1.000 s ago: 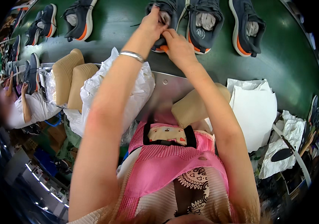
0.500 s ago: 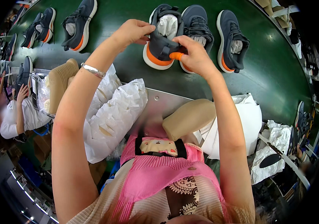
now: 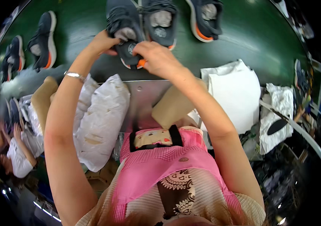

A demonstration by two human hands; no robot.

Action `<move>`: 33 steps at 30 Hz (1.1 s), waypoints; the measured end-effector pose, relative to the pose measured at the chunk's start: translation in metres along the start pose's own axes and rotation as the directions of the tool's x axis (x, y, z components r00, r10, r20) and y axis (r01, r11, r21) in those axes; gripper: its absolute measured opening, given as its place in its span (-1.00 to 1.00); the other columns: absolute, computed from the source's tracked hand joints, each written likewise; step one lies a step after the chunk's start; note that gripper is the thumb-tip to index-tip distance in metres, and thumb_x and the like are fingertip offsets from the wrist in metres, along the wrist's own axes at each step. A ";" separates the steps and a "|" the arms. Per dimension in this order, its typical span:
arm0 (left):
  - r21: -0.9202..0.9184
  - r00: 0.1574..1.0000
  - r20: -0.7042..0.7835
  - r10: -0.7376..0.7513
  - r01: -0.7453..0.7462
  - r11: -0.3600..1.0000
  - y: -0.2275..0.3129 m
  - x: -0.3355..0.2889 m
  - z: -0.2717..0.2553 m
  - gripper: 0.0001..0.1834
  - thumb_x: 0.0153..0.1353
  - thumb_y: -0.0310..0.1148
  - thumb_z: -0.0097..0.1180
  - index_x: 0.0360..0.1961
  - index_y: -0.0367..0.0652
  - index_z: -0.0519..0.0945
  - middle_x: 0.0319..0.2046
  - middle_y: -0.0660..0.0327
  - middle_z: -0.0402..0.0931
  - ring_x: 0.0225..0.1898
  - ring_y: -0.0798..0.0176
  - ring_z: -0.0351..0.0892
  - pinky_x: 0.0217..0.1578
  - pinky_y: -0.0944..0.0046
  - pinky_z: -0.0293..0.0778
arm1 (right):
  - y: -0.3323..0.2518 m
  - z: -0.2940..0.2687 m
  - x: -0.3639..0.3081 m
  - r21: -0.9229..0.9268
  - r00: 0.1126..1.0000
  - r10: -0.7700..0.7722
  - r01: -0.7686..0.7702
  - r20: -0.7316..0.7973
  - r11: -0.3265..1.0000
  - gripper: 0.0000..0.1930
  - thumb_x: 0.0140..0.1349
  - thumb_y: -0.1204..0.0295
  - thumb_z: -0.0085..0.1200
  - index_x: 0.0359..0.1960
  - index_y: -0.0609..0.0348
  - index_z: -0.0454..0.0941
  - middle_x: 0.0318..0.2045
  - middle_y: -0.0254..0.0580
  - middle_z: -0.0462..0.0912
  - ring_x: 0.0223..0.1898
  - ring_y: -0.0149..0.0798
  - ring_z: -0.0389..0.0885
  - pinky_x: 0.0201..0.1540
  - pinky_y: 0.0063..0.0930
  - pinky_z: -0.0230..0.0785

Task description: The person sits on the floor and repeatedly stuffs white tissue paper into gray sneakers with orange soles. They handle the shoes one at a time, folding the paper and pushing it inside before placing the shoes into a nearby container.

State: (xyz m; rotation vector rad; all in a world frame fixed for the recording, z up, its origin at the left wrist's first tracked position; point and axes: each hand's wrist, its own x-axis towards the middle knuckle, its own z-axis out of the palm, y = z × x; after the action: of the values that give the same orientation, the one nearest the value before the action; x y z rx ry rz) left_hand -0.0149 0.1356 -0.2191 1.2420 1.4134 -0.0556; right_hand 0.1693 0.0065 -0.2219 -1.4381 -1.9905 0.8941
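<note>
A dark grey sneaker (image 3: pixel 124 17) with an orange-and-white sole lies toe away on the green work surface, its heel toward me. White paper fills its front, and the insole with a round print shows at the heel. My left hand (image 3: pixel 103 43) is closed on the left side of its collar. At the right rear of the heel, my right hand (image 3: pixel 156 58) grips the collar, fingers bent. An orange cover (image 3: pixel 141 63) sits on a digit of that hand. Close by on the right stands a second sneaker (image 3: pixel 160 19), also stuffed with paper.
More sneakers (image 3: pixel 207 19) stand along the green surface (image 3: pixel 89 22). On the near side are white paper bundles (image 3: pixel 102 116), a beige block-like form (image 3: pixel 177 103) and a stack of white paper (image 3: pixel 233 94). Another person (image 3: pixel 21 154) works at the far left.
The view has shifted, so the shoes sit higher and further left. The held sneaker, earlier tilted with its heel back showing, now lies flatter with its insole visible. Both hands stay at its collar.
</note>
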 end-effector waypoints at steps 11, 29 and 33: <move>0.054 0.997 0.027 0.069 -0.070 0.996 -0.001 0.008 0.026 -0.55 0.10 -0.35 0.07 -0.05 -0.47 0.37 -0.27 -0.02 0.58 -0.47 0.17 0.68 -0.41 0.31 0.61 | -0.018 0.015 0.034 -0.116 0.873 0.146 -0.224 -0.466 0.968 -0.72 0.05 0.54 0.04 -0.18 0.41 0.40 -0.08 0.13 0.44 -0.08 0.07 0.46 -0.12 -0.21 0.43; -0.235 0.998 -0.027 -0.053 0.045 0.971 -0.039 0.091 -0.043 -0.03 -0.09 0.34 0.18 0.09 -0.34 0.39 -0.10 0.04 0.47 -0.15 0.17 0.47 -0.14 0.18 0.43 | 0.006 0.038 0.110 -0.299 0.877 0.438 -0.371 0.198 0.879 -0.67 -0.09 0.20 0.19 -0.48 0.27 0.65 -0.43 0.12 0.63 -0.31 0.04 0.64 -0.19 -0.19 0.47; -0.494 0.875 -0.411 -0.256 0.022 0.869 -0.034 0.145 -0.007 0.06 -0.15 0.07 0.39 0.13 -0.58 0.17 0.00 -0.18 0.37 -0.02 -0.04 0.49 -0.10 0.02 0.50 | 0.012 0.042 0.087 -0.261 0.947 0.321 -0.311 -0.003 0.914 -0.76 -0.12 0.33 0.08 -0.57 0.31 0.60 -0.51 0.19 0.59 -0.40 0.14 0.59 -0.24 -0.13 0.44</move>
State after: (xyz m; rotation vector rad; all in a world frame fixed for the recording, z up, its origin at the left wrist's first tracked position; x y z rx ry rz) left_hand -0.0047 0.2149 -0.3449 0.7529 1.7974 0.4997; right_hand 0.1197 0.0831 -0.2555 -1.9468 -1.9936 0.8197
